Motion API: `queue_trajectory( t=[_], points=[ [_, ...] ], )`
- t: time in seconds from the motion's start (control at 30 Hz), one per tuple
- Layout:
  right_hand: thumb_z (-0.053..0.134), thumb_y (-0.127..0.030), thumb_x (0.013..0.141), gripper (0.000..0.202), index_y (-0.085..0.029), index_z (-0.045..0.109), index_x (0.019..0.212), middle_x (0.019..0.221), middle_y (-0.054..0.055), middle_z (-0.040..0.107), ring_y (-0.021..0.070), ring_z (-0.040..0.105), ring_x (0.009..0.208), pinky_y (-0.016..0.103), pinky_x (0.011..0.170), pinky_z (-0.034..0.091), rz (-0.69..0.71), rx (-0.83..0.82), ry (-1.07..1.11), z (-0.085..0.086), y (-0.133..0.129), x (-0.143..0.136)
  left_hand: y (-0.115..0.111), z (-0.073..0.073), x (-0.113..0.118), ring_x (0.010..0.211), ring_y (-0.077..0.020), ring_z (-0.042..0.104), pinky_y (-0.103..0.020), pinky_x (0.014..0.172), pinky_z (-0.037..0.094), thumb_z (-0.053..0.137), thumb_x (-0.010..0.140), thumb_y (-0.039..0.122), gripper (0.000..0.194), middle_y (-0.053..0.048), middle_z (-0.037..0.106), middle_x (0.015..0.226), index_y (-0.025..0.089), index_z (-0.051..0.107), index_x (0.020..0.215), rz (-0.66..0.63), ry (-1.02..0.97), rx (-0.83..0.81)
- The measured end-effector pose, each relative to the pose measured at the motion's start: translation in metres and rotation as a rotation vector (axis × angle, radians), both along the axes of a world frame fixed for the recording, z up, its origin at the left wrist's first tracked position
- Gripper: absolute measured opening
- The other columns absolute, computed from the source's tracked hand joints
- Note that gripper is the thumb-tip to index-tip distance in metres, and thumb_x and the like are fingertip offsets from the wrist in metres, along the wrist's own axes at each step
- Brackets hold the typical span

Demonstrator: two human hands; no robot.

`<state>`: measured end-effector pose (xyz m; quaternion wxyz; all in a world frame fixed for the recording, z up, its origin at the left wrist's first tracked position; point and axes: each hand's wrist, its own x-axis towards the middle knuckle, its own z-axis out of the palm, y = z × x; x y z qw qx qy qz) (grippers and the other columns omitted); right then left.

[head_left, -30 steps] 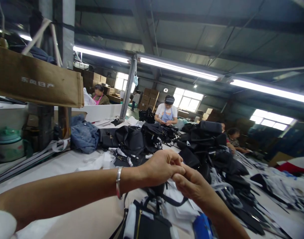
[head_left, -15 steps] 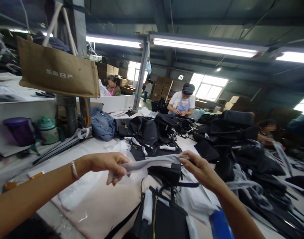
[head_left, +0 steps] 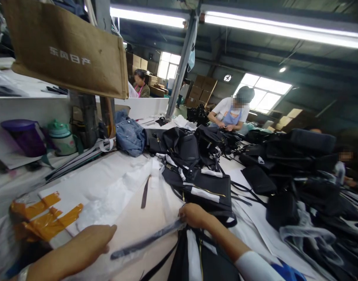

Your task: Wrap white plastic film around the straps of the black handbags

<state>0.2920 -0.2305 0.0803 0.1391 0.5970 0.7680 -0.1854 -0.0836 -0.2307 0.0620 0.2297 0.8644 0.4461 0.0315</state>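
Observation:
A dark strap in a clear plastic sleeve [head_left: 146, 242] stretches low across the table between my hands. My right hand [head_left: 195, 216] pinches its right end, just above a black bag [head_left: 208, 261] with white paper-wrapped handles. My left hand [head_left: 88, 244] lies at the lower left with fingers curled on the loose plastic at the strap's other end. Another black bag with a gold zip [head_left: 208, 189] lies just beyond my right hand.
A brown jute bag [head_left: 64, 50] hangs at upper left over a purple tub [head_left: 23, 136] and a green jar [head_left: 61, 136]. Yellow tape [head_left: 41, 218] sticks to the table's left. Black bags [head_left: 284, 164] pile up on the right. A person in a blue apron [head_left: 230, 113] works across the table.
My hands have dropped toward the table and spread apart, drawing the sleeved strap out long. The view has tilted down and left, bringing the yellow tape into sight.

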Motion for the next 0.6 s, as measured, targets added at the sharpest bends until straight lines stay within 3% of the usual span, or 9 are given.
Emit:
queue_trajectory(
  t=[0.07,0.17,0.23,0.3,0.47,0.6],
  points=[
    [0.058,-0.014,0.077,0.024,-0.017,0.069,0.098,0.095,0.010,0.072,0.0252,0.066,0.092,0.030,0.076,0.046,-0.013,0.008,-0.058,-0.011,0.010,-0.004,0.000,-0.019,0.023,0.106,-0.0273,0.062,-0.040,0.095,0.045,0.045,0.079,0.010,0.041,-0.013,0.065,0.119,0.018,0.064,0.114,-0.014,-0.002,0.037],
    [0.056,-0.010,0.077,0.032,-0.011,0.063,0.108,0.101,0.018,0.070,0.0306,0.066,0.094,0.037,0.078,0.048,-0.051,0.030,-0.141,-0.020,0.021,-0.007,-0.001,-0.036,0.067,0.126,-0.0266,0.048,-0.041,0.106,0.039,0.055,0.075,0.005,0.059,-0.007,0.047,0.144,0.027,0.053,0.130,-0.176,-0.081,0.054],
    [0.058,-0.009,0.074,0.037,-0.008,0.060,0.112,0.100,0.021,0.069,0.0333,0.067,0.092,0.040,0.077,0.049,-0.065,0.023,-0.183,-0.021,0.027,-0.009,-0.001,-0.046,0.092,0.136,-0.0272,0.037,-0.043,0.111,0.034,0.062,0.072,0.005,0.070,-0.004,0.036,0.151,0.031,0.047,0.135,-0.274,-0.100,0.041],
    [0.061,-0.009,0.072,0.038,-0.007,0.060,0.110,0.099,0.021,0.070,0.0338,0.067,0.092,0.039,0.076,0.050,-0.069,0.016,-0.202,-0.018,0.033,-0.012,0.002,-0.057,0.108,0.137,-0.0294,0.035,-0.046,0.111,0.033,0.066,0.072,0.008,0.072,-0.006,0.035,0.152,0.030,0.045,0.137,-0.313,-0.060,0.006],
    [0.051,-0.023,0.088,0.029,-0.012,0.057,0.115,0.105,0.017,0.068,0.0282,0.066,0.098,0.035,0.080,0.049,-0.183,0.132,-0.213,-0.012,0.055,-0.025,0.014,-0.079,0.117,0.134,-0.0297,0.039,-0.045,0.112,0.033,0.066,0.073,0.012,0.075,-0.005,0.039,0.150,0.028,0.039,0.142,-0.305,-0.050,0.012],
    [0.052,-0.044,0.089,0.043,-0.005,0.060,0.107,0.094,0.023,0.069,0.0355,0.067,0.090,0.040,0.072,0.050,-0.367,0.212,-0.285,-0.022,0.073,-0.038,0.018,-0.089,0.116,0.132,-0.0320,0.042,-0.047,0.110,0.036,0.069,0.069,0.009,0.078,-0.006,0.042,0.147,0.025,0.042,0.141,-0.345,-0.008,0.051]
  ],
)
